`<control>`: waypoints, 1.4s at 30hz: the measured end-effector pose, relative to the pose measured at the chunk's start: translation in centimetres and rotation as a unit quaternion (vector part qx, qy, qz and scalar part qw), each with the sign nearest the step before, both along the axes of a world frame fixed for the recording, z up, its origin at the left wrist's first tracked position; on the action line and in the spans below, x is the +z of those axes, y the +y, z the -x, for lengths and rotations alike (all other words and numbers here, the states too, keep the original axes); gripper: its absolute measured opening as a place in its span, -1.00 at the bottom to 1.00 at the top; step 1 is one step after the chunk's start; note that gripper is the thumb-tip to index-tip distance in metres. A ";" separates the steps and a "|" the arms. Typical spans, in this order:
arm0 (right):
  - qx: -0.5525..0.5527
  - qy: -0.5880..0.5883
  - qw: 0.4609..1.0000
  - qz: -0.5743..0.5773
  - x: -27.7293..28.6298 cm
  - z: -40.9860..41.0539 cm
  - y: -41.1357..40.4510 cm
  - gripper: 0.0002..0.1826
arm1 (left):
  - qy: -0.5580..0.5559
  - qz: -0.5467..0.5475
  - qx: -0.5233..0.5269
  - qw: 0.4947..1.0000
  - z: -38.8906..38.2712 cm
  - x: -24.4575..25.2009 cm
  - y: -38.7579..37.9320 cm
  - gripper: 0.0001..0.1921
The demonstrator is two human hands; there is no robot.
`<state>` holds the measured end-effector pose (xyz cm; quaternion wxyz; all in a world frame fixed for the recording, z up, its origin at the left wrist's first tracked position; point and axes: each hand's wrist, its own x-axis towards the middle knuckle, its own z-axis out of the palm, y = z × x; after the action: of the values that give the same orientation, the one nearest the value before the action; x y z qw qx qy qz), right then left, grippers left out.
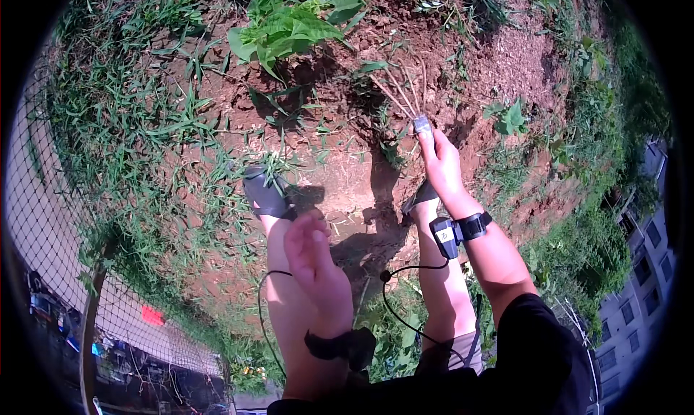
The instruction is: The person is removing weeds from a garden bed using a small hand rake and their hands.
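My right hand grips the handle end of a small hand rake, whose thin, rusty tines fan out forward over reddish soil and weeds. The rest of its handle is hidden in my fist. My left hand is raised above my left leg with its fingers loosely curled, and nothing shows in it. Cut grass lies on the toe of my left grey shoe. A broad-leaved green plant grows ahead, left of the tines.
Grass and weeds cover the ground at the left, beside a black mesh net and a post. A small leafy plant grows at the right. A cable runs from my right wrist device past my legs. A building stands at the lower right.
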<state>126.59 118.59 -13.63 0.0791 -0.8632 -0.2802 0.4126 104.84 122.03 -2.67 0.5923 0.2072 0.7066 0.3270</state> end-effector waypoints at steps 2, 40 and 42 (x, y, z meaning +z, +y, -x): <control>-0.077 -0.007 0.992 -0.104 1.7 0.3 2.0 -0.75 | -0.015 0.011 0.011 1.000 0.1 0.0 0.0 -0.77; 0.177 -0.168 0.970 -0.024 -4.5 -2.8 -2.7 -0.36 | -0.031 0.012 -0.029 0.999 -0.8 -0.5 -0.6 -0.77; 0.125 -0.179 0.971 -0.101 -2.9 -1.6 -2.3 -0.37 | -0.024 0.018 -0.029 0.999 -0.6 0.4 -0.9 -0.77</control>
<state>128.15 116.30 -16.53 0.0618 -0.8687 -0.4356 0.2276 105.44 121.14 -2.30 0.6220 0.2090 0.6918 0.3014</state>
